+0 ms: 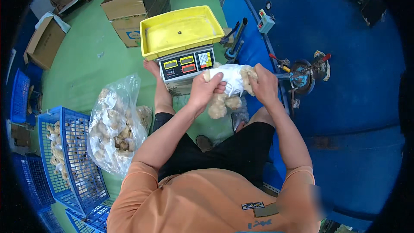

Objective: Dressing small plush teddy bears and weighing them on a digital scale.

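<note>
Between my two hands is a beige plush toy (233, 79) wearing a white garment, held above my knees in front of the scale. On its left side my left hand (205, 89) is closed, the thumb lying over the white cloth. My right hand (264, 85) pinches the fluffy beige part at its right end. Furry beige limbs hang down below the garment. Just beyond stands a digital scale (180, 70) carrying a yellow tray (151, 39), with a small dark round spot in the tray's middle.
Left of my legs sits a clear plastic bag (113, 123) full of beige and white plush toys. Blue crates (79, 155) stand beside it, one holding plush pieces. Cardboard boxes (129, 11) are farther off. To the right run a blue machine table (345, 95) and a metal fixture (302, 77).
</note>
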`<action>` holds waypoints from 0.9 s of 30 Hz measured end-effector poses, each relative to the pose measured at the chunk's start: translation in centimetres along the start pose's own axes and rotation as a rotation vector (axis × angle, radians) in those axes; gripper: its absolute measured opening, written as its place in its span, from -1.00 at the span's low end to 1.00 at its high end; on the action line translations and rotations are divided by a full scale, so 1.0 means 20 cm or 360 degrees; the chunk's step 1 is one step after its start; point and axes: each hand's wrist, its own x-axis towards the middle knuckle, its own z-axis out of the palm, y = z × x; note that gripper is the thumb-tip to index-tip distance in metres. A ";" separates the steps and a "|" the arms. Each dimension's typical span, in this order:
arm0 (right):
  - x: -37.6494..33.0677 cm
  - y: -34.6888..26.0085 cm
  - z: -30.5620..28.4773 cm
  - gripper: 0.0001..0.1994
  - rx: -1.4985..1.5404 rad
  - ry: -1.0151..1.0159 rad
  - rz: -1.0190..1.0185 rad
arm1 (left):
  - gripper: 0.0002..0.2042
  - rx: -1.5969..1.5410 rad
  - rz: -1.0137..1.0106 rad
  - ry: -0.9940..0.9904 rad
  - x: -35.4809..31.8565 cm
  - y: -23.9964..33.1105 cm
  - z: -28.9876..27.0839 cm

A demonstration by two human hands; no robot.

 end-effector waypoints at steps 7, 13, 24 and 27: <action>0.12 -0.31 0.00 -0.76 0.0025 -0.0230 0.0101 | -0.68 0.0255 0.0306 0.0292 0.16 0.04 -0.12; 0.13 -0.23 -0.02 -0.78 0.0146 -0.0283 0.0552 | -0.53 0.1430 0.1349 0.0075 0.10 -0.11 0.04; -0.05 -0.24 0.10 -0.34 0.0815 0.0196 0.0067 | -0.61 -0.0446 0.0428 -0.0059 0.13 -0.20 0.16; -0.04 -0.19 0.12 -0.23 0.0246 0.0138 -0.0148 | -0.60 -0.0470 0.0274 -0.0054 0.11 -0.12 0.16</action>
